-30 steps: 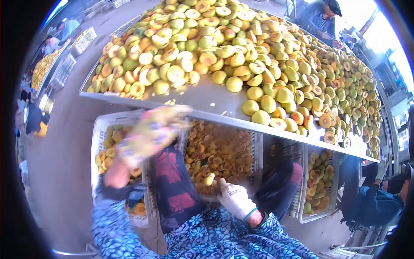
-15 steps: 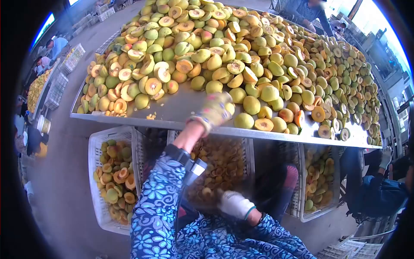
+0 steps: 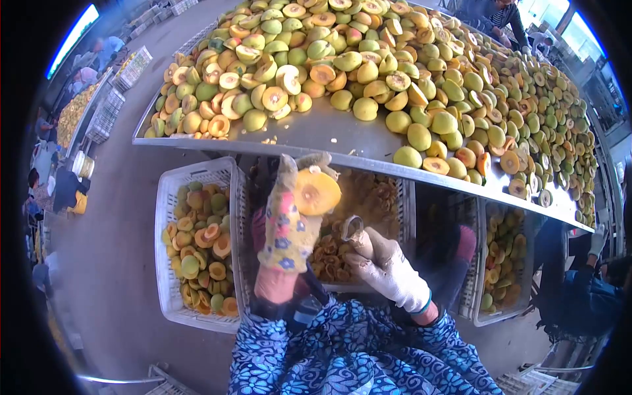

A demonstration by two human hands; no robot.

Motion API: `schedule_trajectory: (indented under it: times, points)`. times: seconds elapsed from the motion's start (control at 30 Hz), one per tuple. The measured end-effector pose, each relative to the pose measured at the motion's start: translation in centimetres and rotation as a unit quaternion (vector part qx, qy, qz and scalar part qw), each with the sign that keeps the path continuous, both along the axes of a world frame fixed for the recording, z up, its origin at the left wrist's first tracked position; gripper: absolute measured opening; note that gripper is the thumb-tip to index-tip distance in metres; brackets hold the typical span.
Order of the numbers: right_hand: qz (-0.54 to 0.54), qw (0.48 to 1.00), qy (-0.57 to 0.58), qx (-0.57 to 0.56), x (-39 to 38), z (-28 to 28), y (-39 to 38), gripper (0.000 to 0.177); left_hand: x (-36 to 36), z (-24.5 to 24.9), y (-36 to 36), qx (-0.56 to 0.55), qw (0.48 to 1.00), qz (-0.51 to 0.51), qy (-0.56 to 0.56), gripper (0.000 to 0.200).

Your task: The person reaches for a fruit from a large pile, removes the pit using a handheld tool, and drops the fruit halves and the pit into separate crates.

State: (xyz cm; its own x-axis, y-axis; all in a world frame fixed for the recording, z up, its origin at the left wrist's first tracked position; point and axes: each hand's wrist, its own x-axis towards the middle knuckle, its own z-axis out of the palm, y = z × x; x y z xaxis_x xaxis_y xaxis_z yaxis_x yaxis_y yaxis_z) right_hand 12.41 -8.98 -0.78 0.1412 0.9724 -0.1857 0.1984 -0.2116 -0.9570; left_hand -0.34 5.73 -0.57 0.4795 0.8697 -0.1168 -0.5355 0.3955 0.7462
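My left hand (image 3: 284, 227), in a flowered glove, grips a peach half (image 3: 317, 193) with its cut orange face turned up and to the right. In a white glove, my right hand (image 3: 394, 271) is wrapped round the short handle of a loop-bladed pitting knife (image 3: 353, 228). The metal loop points up, apart from the fruit. Below both hands stands a plastic crate (image 3: 407, 217) holding brownish peach scraps (image 3: 329, 259).
A metal table (image 3: 316, 135) ahead bears a big heap of peach halves (image 3: 368, 59). One white crate (image 3: 163, 257) of halves stands at left, another crate (image 3: 480, 263) at right. Across the table is a person (image 3: 497, 20); a co-worker's gloved hand (image 3: 598, 240) shows at far right.
My left hand has come back from the table to above the middle crate, now with a peach half. My right hand has risen, bringing the pitting knife into view. The camera view has shifted.
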Motion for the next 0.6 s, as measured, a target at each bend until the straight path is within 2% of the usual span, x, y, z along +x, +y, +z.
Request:
schedule_trajectory:
  times: [0.07,0.17,0.23,0.37,0.47,0.57,0.6]
  points:
    - [0.064,0.992,-0.085,0.071,-0.4,2.0,0.2,0.026,-0.3,1.1,-2.7,0.013,0.996,0.025,0.081,0.061]
    - [0.062,0.990,-0.088,0.085,-1.6,2.3,0.9,0.026,-0.7,2.0,-5.2,-0.001,0.993,0.041,0.109,0.059]
    - [0.051,0.990,-0.083,0.105,-1.9,2.0,0.9,0.024,-1.1,1.0,-5.9,0.056,0.993,0.037,0.093,0.054]
    - [0.048,0.992,-0.046,0.105,-2.1,1.6,0.6,0.023,-1.0,1.5,-6.8,0.017,1.000,-0.007,0.018,0.047]
    - [0.058,0.992,-0.043,0.104,-1.9,1.6,0.5,0.024,-0.5,1.6,-7.4,0.031,0.998,0.052,0.015,0.041]
    - [0.097,0.994,-0.018,0.040,-1.1,1.7,0.4,0.025,-0.9,1.4,-7.5,0.014,0.995,0.067,0.071,0.037]
    - [0.125,0.990,-0.038,0.046,-0.7,1.6,0.5,0.025,-1.3,1.3,-7.2,0.071,0.986,0.049,0.144,0.036]
